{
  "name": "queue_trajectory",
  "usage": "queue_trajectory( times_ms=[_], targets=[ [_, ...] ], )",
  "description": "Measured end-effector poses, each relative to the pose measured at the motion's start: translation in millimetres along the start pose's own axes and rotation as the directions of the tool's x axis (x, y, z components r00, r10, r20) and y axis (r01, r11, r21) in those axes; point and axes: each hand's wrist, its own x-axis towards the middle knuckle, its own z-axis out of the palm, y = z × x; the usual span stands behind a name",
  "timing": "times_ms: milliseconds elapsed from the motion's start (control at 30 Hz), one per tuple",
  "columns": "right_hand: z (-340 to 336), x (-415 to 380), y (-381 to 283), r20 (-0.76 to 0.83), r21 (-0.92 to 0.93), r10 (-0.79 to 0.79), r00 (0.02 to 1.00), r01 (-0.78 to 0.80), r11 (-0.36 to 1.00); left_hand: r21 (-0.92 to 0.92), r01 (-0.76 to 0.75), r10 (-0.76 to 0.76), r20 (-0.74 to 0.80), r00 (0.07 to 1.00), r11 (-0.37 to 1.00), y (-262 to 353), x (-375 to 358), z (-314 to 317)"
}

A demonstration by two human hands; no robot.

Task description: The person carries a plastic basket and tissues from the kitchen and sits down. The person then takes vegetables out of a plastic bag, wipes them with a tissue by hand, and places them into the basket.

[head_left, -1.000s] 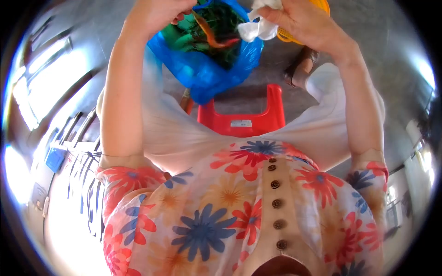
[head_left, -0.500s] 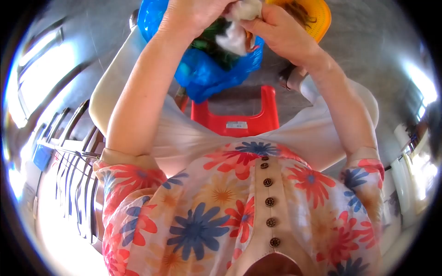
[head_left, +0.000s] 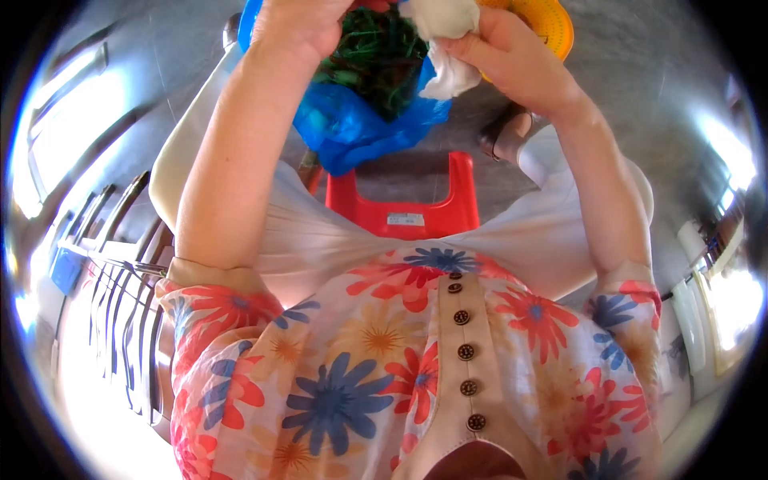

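"Red stool (head_left: 356,210) is nearest me, then blue bag (head_left: 352,132), greens (head_left: 384,68) inside. Hands?"

"Left hand (head_left: 308,28) curls at my view's edge, grip hidden; right hand (head_left: 516,64) is nearly closed, pinching white cloth (head_left: 450,76) beside the greens."

"Trouble?"

"Loose folds hang low; a dip could snag the greens. Yellow basket (head_left: 565,36) sits beyond."

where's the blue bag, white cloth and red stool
Blue bag (head_left: 360,136): head view, its crumpled lower side.
White cloth (head_left: 450,78): head view, its hanging end.
Red stool (head_left: 362,214): head view, surface left of its label.
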Motion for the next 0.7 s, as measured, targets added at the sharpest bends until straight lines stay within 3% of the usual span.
queue_trajectory(
  times_ms=[33,133,267,367,433,533,600,633,700],
  targets=[
    [-1,0,1,-0.004,-0.040,-0.039,0.999,0.039,0.998,-0.004,-0.023,0.023,-0.021,1.000,1.000,-1,2,-3],
    [-7,-4,-2,-0.009,0.088,-0.164,0.986,0.165,0.982,-0.002,-0.073,0.072,-0.053,0.996,0.997,-2,4,-5],
    [-16,-5,7,0.025,0.285,-0.044,0.999,0.035,0.958,0.161,-0.060,0.067,-0.039,0.997,0.985,0,5,-2],
    [-15,-9,2,-0.026,0.398,0.045,0.999,-0.031,0.917,0.480,-0.194,0.108,0.201,0.974,0.856,2,-4,10],
    [-18,-7,2,0.016,0.501,0.101,0.995,-0.095,0.860,0.598,-0.247,0.074,0.298,0.952,0.762,5,-6,11],
    [-13,-6,4,-0.146,0.569,0.144,0.979,-0.036,0.821,0.697,-0.233,-0.045,0.356,0.933,0.679,17,-17,20],
    [-10,-3,7,-0.293,0.407,0.048,0.955,0.079,0.910,0.774,-0.162,-0.168,0.327,0.930,0.612,17,-18,26],
    [-10,0,9,-0.357,0.315,-0.007,0.934,0.127,0.940,0.618,-0.119,-0.169,0.387,0.906,0.777,5,-14,18],
    [-13,1,11,-0.533,-0.109,-0.231,0.814,0.204,0.973,0.545,-0.043,-0.197,0.375,0.906,0.838,0,-14,19]
  ],
)
